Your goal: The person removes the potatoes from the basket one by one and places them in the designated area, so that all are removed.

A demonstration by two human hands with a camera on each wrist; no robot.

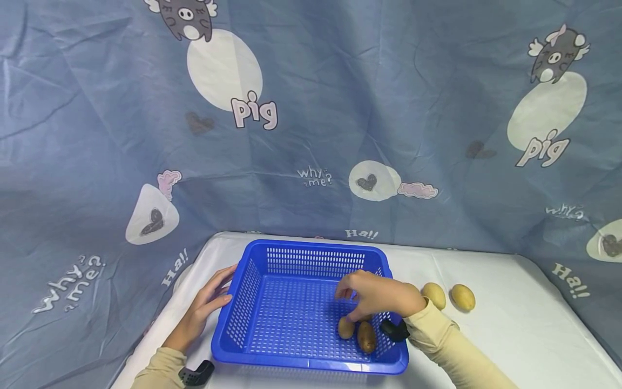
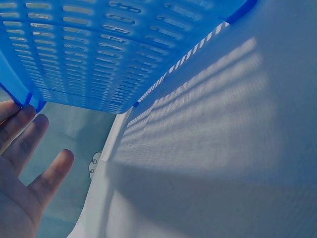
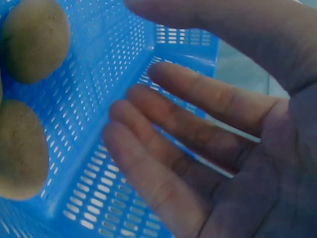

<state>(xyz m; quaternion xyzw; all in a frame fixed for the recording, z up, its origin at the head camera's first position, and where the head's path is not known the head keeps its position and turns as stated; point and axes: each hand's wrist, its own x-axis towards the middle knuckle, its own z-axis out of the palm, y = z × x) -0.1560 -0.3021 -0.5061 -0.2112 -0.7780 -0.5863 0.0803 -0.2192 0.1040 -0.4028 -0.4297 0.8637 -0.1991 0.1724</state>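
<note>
A blue plastic basket (image 1: 311, 363) with slotted walls stands on the white-covered table. My left hand (image 1: 206, 305) is at the basket's left rim, its fingertips touching it; in the left wrist view the fingers (image 2: 25, 144) are spread and fairly straight. Inside the basket's right part hovers my right hand (image 1: 376, 292), fingers loosely bent and nothing between them. Under it lie a small round potato (image 1: 346, 328) and a longer brown potato (image 1: 366, 338), with another partly hidden by the hand. The right wrist view has potatoes (image 3: 35, 39) left of the relaxed fingers (image 3: 148, 178).
To the right of the basket, a yellowish potato (image 1: 434, 295) and another potato (image 1: 463, 297) lie on the white tablecloth (image 1: 505, 324). A blue printed curtain (image 1: 311, 135) hangs behind the table. Dark straps sit at both wrists.
</note>
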